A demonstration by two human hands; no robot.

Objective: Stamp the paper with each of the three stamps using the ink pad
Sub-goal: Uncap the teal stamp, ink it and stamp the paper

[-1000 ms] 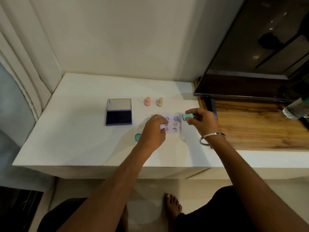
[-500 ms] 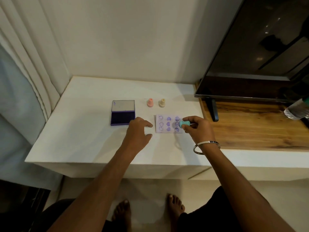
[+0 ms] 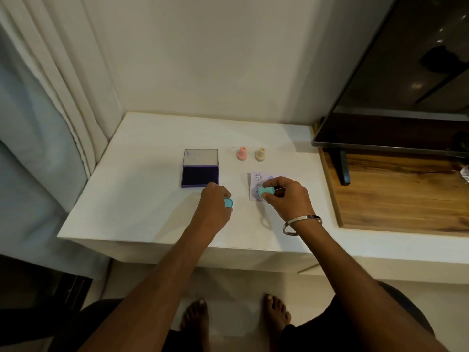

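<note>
Both forearms reach forward, well apart. The left hand curls its fingers in a closed grip; the right hand pinches with thumb and fingers, wrist bent.

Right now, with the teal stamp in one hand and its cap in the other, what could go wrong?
1. The right hand holds the teal stamp on its side just over the paper; its inked face could smear the prints.
2. The ink pad lies open beside the left hand; a knuckle might touch the ink.
3. The left hand's grip on the teal cap looks light; it could slip and roll.
</note>
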